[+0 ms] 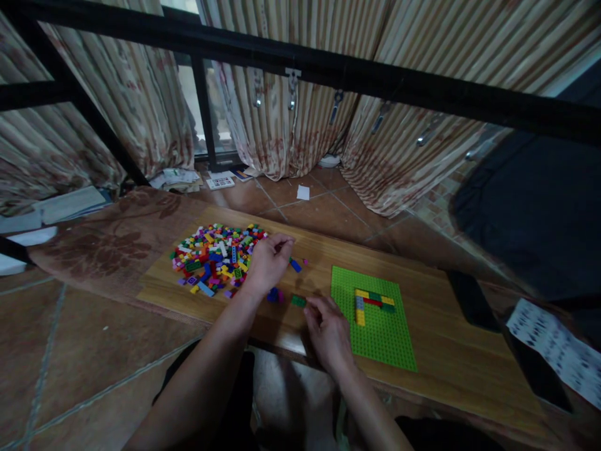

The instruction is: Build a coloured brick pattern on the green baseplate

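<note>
A pile of mixed coloured bricks (220,260) lies on the left part of the wooden board. My left hand (271,260) is over the pile's right edge, its fingers closed together; whatever is between them is too small to make out. My right hand (328,329) pinches a dark green brick (298,300) by its right end, just above the board. To the right lies a bright green baseplate (380,351), bearing an angled row of yellow, grey, red and green bricks (360,307). A blue brick (295,265) and a few others lie loose between pile and baseplate.
The wooden board (446,369) runs across the floor. At its right end are a dark phone-like slab (472,300) and a printed sheet (558,351). A black metal bar (328,69) with hanging hooks crosses above, before striped curtains (291,144). Papers lie on the tiles beyond.
</note>
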`<action>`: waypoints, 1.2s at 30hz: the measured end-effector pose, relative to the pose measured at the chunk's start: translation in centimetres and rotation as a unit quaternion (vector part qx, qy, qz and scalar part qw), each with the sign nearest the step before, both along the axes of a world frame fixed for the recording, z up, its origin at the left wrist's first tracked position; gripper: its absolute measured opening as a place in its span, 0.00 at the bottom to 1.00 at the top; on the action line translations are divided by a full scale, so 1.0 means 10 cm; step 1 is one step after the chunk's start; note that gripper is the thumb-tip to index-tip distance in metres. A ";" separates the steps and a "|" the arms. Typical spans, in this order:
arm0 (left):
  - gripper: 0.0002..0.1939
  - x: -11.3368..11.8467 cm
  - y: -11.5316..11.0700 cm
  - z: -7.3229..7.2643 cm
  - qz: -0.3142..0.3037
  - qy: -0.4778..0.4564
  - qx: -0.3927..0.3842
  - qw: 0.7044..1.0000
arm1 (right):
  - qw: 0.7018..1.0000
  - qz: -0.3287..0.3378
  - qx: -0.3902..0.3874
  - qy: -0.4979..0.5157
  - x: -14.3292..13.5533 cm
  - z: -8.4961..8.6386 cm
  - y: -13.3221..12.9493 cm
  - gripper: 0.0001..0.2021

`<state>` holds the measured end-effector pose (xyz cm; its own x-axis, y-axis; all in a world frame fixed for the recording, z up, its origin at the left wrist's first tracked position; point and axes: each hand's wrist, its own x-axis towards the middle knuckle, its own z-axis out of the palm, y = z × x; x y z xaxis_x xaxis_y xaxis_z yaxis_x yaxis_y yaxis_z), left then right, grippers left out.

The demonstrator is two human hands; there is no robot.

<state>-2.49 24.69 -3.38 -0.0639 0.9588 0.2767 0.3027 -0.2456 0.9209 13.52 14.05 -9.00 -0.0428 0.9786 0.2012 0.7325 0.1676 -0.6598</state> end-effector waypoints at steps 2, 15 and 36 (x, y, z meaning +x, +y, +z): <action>0.11 0.00 0.00 -0.01 0.002 0.011 0.000 1.000 | 1.000 0.010 0.004 -0.026 -0.09 -0.04 0.06 0.13; 0.10 0.35 -0.20 -0.06 -0.096 0.134 0.008 0.986 | 0.992 -0.126 0.019 0.005 0.65 0.07 -0.23 0.14; 0.11 1.20 -0.52 -0.34 -0.271 0.326 0.069 0.903 | 0.997 -0.066 0.009 -0.046 1.94 -0.03 -0.11 0.08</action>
<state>9.53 19.49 -6.82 0.6246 0.7536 0.2047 0.5708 -0.6195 0.5389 32.92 12.96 -9.30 0.0666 0.9733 0.2198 0.8063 0.0773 -0.5865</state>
